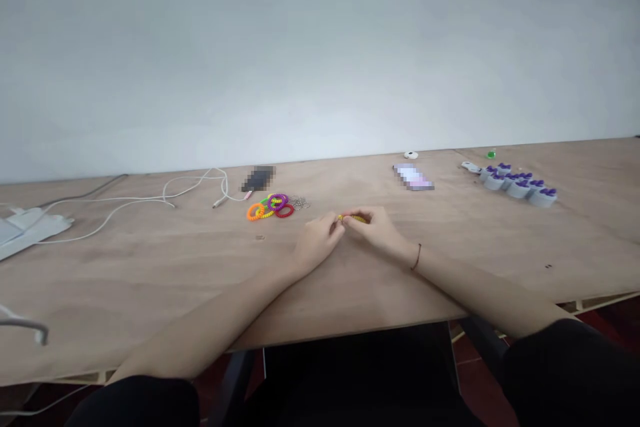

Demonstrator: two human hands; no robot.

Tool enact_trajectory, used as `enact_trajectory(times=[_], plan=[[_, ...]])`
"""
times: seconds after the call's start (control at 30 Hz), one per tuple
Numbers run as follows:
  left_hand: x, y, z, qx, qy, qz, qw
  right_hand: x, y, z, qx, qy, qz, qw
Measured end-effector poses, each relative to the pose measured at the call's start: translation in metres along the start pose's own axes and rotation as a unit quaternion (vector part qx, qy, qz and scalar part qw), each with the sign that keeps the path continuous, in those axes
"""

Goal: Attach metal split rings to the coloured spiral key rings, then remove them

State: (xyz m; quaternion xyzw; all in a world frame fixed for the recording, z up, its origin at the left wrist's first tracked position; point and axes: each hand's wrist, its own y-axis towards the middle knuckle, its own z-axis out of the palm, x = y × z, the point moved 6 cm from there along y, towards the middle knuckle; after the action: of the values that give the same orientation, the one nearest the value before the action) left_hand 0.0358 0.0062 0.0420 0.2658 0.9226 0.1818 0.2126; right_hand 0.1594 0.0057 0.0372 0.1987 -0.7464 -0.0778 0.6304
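Note:
My right hand (376, 229) pinches a yellow coil wristband (359, 218), which shows partly between its fingers. Fingertips of my left hand (319, 239) are pressed together at the near end of that yellow piece; whatever small thing they grip is hidden. The two hands almost meet just above the tabletop. Beyond my left hand lies a loose pile of coil wristbands, among them an orange one (251, 215), a purple one (271, 204) and a red one (286, 216). Small silvery metal pieces (301, 203) lie beside the pile.
Behind the pile sits a blurred dark phone (259, 178) near white cables (195, 178). A lit phone (413, 177) and a white round object (411, 155) are at the back. Several white cups with purple tops (522, 185) stand right. The wooden table (150, 280) meets a wall.

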Motion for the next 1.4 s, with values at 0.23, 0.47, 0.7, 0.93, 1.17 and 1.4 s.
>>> enact_trajectory(times=[0.23,0.47,0.7,0.93,1.17,1.4], plan=[[-0.002,-0.001,0.000,-0.005,0.034,0.026,0.999,-0.004,-0.001,-0.001,-0.013,-0.021,-0.012,1.000],[0.003,0.000,-0.003,-0.004,0.012,0.013,1.000,-0.002,-0.003,0.000,-0.007,-0.042,-0.037,0.998],[0.005,0.002,-0.010,-0.010,-0.134,-0.026,0.991,0.002,-0.002,-0.002,0.001,-0.015,0.005,1.000],[0.005,0.004,-0.007,0.069,-0.232,-0.003,0.970,0.006,0.003,-0.005,0.078,-0.114,-0.020,0.990],[0.019,0.006,0.009,0.103,-0.331,-0.045,0.937,0.011,0.002,-0.008,0.127,-0.225,-0.109,0.960],[0.015,0.004,0.013,0.086,-0.379,-0.029,0.921,0.015,0.001,-0.011,0.125,-0.243,-0.123,0.954]])
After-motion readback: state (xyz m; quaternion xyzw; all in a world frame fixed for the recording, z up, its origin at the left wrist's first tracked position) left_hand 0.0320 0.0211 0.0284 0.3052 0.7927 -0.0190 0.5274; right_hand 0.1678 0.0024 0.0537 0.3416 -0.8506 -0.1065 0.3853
